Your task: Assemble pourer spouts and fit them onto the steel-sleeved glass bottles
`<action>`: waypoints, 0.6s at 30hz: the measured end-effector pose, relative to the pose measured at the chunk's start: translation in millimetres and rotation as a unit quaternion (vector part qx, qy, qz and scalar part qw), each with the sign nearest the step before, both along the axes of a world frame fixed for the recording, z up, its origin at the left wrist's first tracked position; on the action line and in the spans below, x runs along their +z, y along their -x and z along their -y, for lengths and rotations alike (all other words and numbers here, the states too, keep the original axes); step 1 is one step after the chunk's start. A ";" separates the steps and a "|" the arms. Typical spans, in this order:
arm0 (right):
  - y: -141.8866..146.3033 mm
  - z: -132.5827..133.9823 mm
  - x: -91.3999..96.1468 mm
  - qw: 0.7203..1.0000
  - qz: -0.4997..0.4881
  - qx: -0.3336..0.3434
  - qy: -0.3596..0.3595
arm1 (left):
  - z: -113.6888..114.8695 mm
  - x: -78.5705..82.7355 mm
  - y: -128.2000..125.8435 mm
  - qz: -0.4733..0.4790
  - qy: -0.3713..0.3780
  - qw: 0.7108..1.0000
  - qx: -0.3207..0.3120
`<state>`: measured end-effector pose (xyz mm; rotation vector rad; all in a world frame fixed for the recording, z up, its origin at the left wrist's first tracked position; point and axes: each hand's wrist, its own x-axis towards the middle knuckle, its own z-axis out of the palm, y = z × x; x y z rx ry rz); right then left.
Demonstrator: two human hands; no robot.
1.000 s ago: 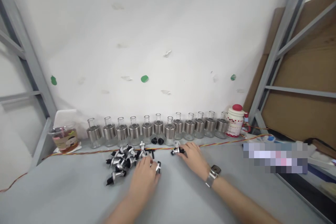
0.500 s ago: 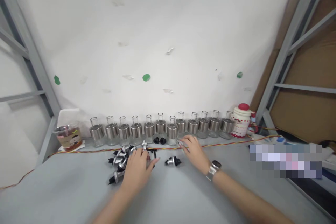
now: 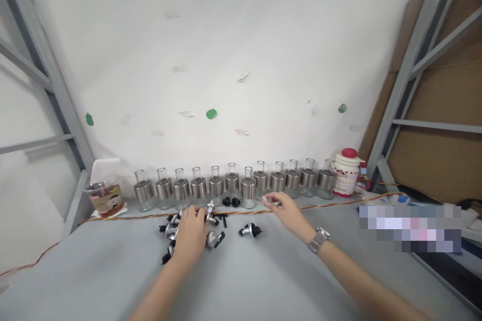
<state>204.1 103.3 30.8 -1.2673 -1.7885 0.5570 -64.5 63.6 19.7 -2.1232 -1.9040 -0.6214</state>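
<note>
My left hand [image 3: 191,233] rests over a pile of silver-and-black bottle pourers [image 3: 170,230], fingers together and curled down around one of them; its thumb is mostly hidden. A pourer with a round silver base [image 3: 213,238] lies just right of that hand. Thumb and fingertips of my right hand [image 3: 284,210] pinch a small whitish piece [image 3: 264,200], too small to name, in front of the bottles. Another pourer [image 3: 250,230] lies alone on the table between the hands. Glass bottles with steel collars [image 3: 248,188] stand in a row along the wall.
Two black caps [image 3: 231,202] sit before the bottles. A twisted red-yellow wire [image 3: 143,216] crosses the table. At the left stands a plastic tub [image 3: 107,200], at the right a white jar with a red lid [image 3: 347,173]. Grey metal posts [image 3: 62,75] frame both sides.
My left hand has shifted slightly left and drawn its thumb in, baring a pourer on its right. My right hand has moved a little right with the small whitish piece.
</note>
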 end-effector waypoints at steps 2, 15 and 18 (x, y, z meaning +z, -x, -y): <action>3.3 13.8 3.6 0.998 -0.051 0.023 0.027 | 2.8 2.8 -5.0 0.004 -0.002 1.000 -0.023; 12.8 49.8 -4.7 0.839 -0.454 0.117 0.278 | -33.6 14.9 -25.2 0.013 0.098 0.993 -0.072; 15.6 53.4 -2.5 0.834 -0.453 0.111 0.296 | -42.8 8.8 -25.2 0.023 0.116 0.992 -0.053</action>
